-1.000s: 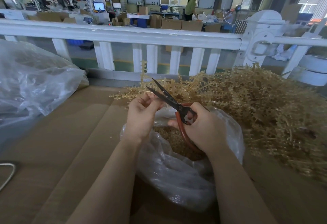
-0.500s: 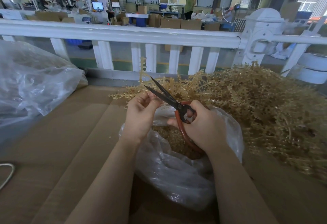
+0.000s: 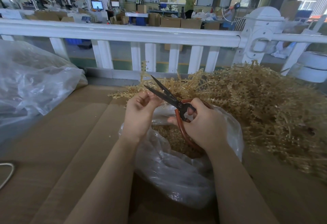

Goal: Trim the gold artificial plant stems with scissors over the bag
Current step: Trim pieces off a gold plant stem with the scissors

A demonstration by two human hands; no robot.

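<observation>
Little has changed over the last second: both hands have stayed above the bag's mouth, shifting only slightly, and the scissor blades remain parted at about the same angle. The left hand [image 3: 139, 115] has its fingers curled, pinching the lower end of a gold stem [image 3: 144, 72] that rises upright from the fingertips, its leafy top standing before the white railing [image 3: 120, 32]. The right hand [image 3: 201, 123] grips the scissors [image 3: 169, 98] by their orange loop handles, fingers wrapped through and around them; the dark blades point up and to the left, open in a narrow V, with their tips just above the left hand's fingertips. The stem's pinched end lies at or just beside the lower blade; whether it sits between the blades cannot be told. Below both hands, the clear plastic bag [image 3: 177, 176] stands open on the cardboard surface [image 3: 62, 144], with gold trimmings inside. A large pile [image 3: 256, 110] of gold stems lies to the right, touching the bag. A second bag [image 3: 31, 82] rests at far left.
</observation>
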